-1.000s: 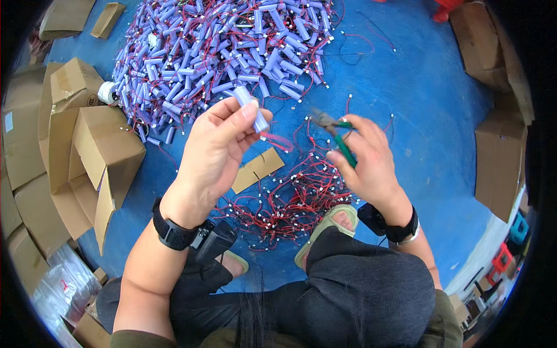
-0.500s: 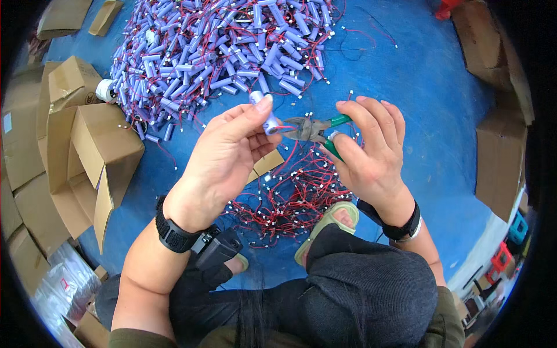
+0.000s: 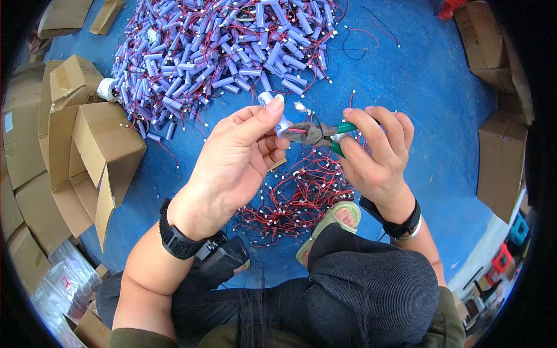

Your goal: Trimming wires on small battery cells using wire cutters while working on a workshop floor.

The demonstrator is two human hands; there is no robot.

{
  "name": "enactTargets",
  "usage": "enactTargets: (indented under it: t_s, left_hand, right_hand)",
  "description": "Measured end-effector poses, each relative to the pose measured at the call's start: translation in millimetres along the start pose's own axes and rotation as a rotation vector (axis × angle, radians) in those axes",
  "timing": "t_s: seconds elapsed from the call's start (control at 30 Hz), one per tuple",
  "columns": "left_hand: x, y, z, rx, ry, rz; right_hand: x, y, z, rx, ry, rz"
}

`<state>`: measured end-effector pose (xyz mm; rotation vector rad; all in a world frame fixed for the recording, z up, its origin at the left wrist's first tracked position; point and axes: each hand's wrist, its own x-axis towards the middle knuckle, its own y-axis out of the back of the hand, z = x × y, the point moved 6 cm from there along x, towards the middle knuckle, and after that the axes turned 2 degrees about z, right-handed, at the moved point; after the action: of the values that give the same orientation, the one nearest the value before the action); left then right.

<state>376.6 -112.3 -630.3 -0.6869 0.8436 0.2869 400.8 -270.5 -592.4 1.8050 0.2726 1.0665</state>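
Observation:
Between the thumb and fingers of my left hand (image 3: 232,148) is a purple cylindrical battery cell (image 3: 282,125), tilted, its middle covered by my thumb. My right hand (image 3: 377,162) is closed around the green handles of a pair of cutting pliers (image 3: 312,134). The plier jaws meet the lower end of the cell, where a short piece of red wire shows against the metal. Whether the blades have gone through the wire cannot be made out. A small white connector (image 3: 301,108) appears just above the jaws.
A large heap of purple cells with wires (image 3: 232,55) lies on the blue floor ahead. Below my hands is a pile of cut-off red and black leads (image 3: 296,197), beside my sandalled foot (image 3: 342,217). Cardboard boxes stand at left (image 3: 107,151) and right (image 3: 502,162).
The plier handles have come closer together, and the jaws have turned slightly at the cell's end. Both hands have shifted a little to the right. A white connector now shows above the jaws.

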Motion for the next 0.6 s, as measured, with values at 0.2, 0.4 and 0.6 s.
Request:
enactTargets:
  t_s: [0.2,0.4,0.6]
  left_hand:
    - [-3.8,3.7,-4.6,-0.061,0.071,0.027]
    - [-3.5,2.8,-16.4,-0.181,0.152,0.016]
    - [-0.8,3.9,-21.4,-0.141,0.187,0.048]
  right_hand:
    - [-2.2,-1.6,-0.1,-0.006,-0.004,0.064]
    - [-12.4,-3.3,3.0,-0.176,0.075,0.194]
    - [-9.0,-2.3,7.1,-0.165,0.167,0.173]
